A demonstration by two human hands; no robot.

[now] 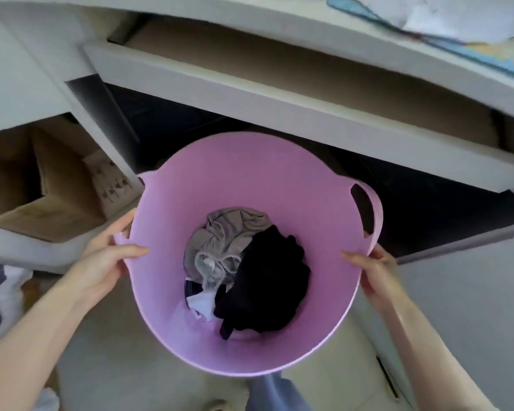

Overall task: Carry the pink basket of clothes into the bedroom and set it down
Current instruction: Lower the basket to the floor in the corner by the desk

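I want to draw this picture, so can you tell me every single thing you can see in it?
pink basket: one, pink, middle, held above the floor
clothes: a small pile, grey, black and white, at the basket's bottom
open drawer: one, pale grey with a brown inside, above the basket
cardboard box: one, brown, open, on the left under a shelf
papers: some, white and blue, top right
floor: pale, below
left hand: one, gripping the left rim
right hand: one, gripping the right rim
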